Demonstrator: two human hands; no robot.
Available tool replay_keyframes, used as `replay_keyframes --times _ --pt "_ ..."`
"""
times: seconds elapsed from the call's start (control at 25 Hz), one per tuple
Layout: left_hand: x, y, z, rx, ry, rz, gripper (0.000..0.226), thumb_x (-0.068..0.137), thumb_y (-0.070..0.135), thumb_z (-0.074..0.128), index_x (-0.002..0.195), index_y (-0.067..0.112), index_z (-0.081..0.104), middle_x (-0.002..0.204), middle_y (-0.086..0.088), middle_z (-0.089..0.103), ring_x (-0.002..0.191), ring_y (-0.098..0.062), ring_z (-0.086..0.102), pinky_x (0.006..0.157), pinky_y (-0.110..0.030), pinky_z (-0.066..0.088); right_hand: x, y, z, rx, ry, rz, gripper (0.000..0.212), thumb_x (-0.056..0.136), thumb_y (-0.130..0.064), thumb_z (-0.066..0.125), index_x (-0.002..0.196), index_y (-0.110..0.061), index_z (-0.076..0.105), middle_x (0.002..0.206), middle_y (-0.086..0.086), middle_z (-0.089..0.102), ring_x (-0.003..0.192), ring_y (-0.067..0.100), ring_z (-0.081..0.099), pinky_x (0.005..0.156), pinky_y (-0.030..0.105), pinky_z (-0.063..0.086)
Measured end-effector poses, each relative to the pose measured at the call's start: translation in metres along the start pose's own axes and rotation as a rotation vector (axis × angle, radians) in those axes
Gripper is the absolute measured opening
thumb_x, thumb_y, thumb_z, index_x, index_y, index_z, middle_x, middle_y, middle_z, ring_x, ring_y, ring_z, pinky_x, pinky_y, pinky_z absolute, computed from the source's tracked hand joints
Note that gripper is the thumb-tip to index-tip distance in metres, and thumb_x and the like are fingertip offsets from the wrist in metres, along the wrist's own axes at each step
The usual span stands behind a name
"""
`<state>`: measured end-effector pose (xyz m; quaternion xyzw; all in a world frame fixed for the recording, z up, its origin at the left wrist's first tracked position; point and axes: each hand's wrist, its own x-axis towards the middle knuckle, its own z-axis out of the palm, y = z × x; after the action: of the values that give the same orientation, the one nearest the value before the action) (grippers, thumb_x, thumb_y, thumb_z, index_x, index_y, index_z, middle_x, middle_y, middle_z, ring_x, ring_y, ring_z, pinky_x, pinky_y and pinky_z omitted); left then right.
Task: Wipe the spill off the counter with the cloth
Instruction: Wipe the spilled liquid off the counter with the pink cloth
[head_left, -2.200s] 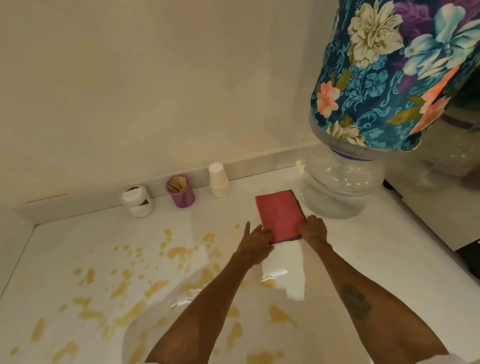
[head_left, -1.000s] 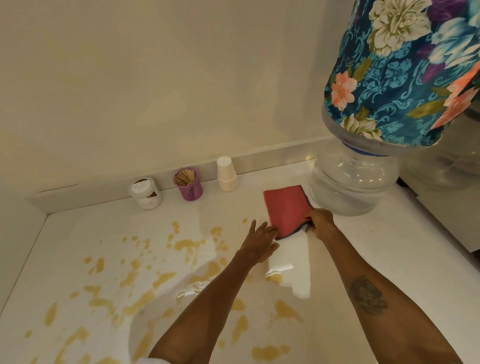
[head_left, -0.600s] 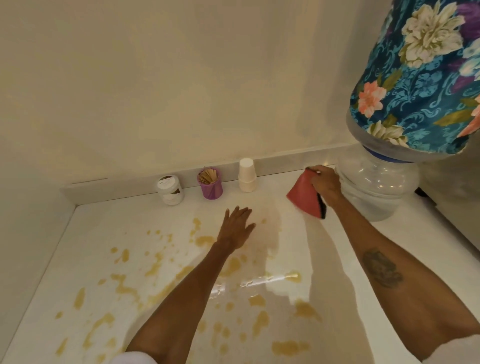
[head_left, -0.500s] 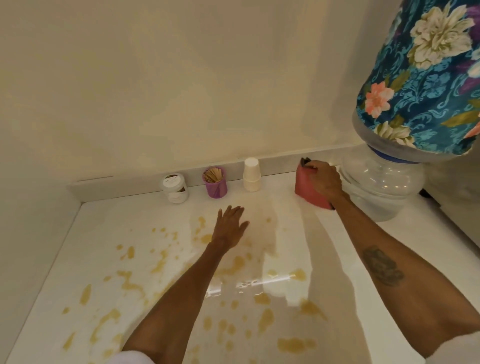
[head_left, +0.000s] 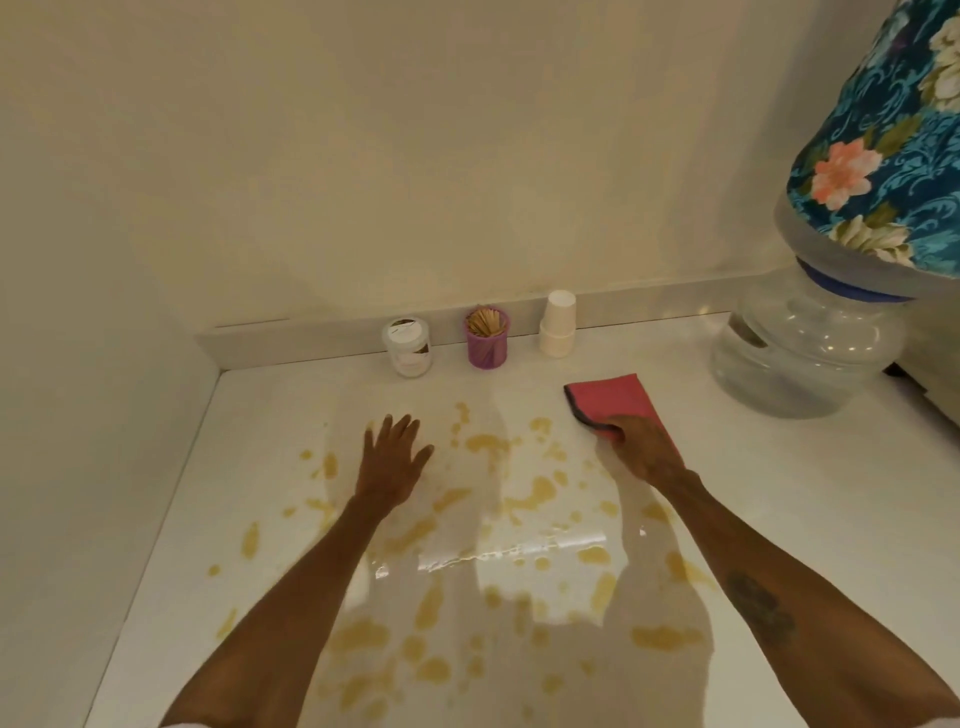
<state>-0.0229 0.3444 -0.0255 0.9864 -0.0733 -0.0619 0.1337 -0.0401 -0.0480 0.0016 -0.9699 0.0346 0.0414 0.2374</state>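
Observation:
A folded red cloth (head_left: 610, 397) with a dark edge lies flat on the white counter (head_left: 810, 499), just right of the spill's far end. My right hand (head_left: 641, 449) grips its near edge. Yellow-brown spill blotches (head_left: 530, 496) are scattered over the counter from the middle to the near edge. My left hand (head_left: 392, 457) rests flat on the counter among the blotches, fingers spread, holding nothing.
Against the back wall stand a white jar (head_left: 408, 347), a purple cup of wooden sticks (head_left: 487, 338) and stacked white paper cups (head_left: 557, 323). A large water bottle (head_left: 802, 353) with a floral cover (head_left: 883, 156) stands at the right. A wall bounds the counter's left side.
My right hand lifted the cloth off the counter near the bottle, then set it down flat again further left. My left hand slid left across the counter. The view shifted left.

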Motion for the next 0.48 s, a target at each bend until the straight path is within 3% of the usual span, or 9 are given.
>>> replay_keyframes --times 0.24,0.48 --pt "-0.033 -0.125 -0.033 0.079 0.022 -0.198 0.058 0.106 0.044 0.028 0.158 0.019 0.023 0.167 -0.001 0.019 0.156 -0.023 0.007 0.124 -0.05 0.001 -0.024 0.001 0.012 -0.123 -0.001 -0.008 0.041 0.096 -0.009 0.054 0.136 -0.018 0.061 0.134 0.014 0.064 0.122 0.038 0.059 0.102 0.045 0.045" --pt "-0.065 -0.209 -0.051 0.082 -0.006 -0.359 0.056 0.107 0.042 0.025 0.158 0.02 0.02 0.167 0.0 0.017 0.155 -0.026 0.008 0.123 -0.052 0.003 -0.028 -0.011 0.032 -0.109 0.091 0.001 0.036 0.097 -0.013 0.051 0.132 -0.013 0.061 0.123 0.015 0.069 0.109 0.039 0.063 0.093 0.048 0.051"
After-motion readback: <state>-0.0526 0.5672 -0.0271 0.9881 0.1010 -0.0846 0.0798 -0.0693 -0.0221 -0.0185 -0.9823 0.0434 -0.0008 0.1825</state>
